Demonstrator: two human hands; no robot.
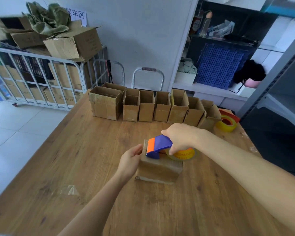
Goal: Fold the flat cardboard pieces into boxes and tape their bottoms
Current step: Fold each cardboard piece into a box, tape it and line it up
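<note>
Cardboard box point(160, 167) is stood upside down near the middle of the wooden table point(75, 150), its bottom turned upward, presumably so that the flap seam can be taped from above. A loose flap or tape end is seen at its near foot; which one cannot be told.

Left hand point(129, 160) is pressed against the left side of the box, fingers curled at the far left top corner. Judged purpose: to steady the box and hold the flaps shut against the pull of the dispenser.

Right hand point(180, 138) is closed around the handle of the blue and orange tape dispenser point(157, 146), which is laid on the upturned bottom, its toothed orange end pointing left toward the left hand. The yellow-cored tape roll point(184, 153) hangs past the right edge of the box. The box thus lies directly beneath the right hand and just right of the left.

Step judged: a strip is being run across the bottom seam; completion cannot be confirmed.

Along the far edge of the table a row of finished boxes point(143, 106) is stood open side up, side by side, likely kept clear of the working area. A spare tape roll point(226, 124) lies at the right end of that row.
</note>
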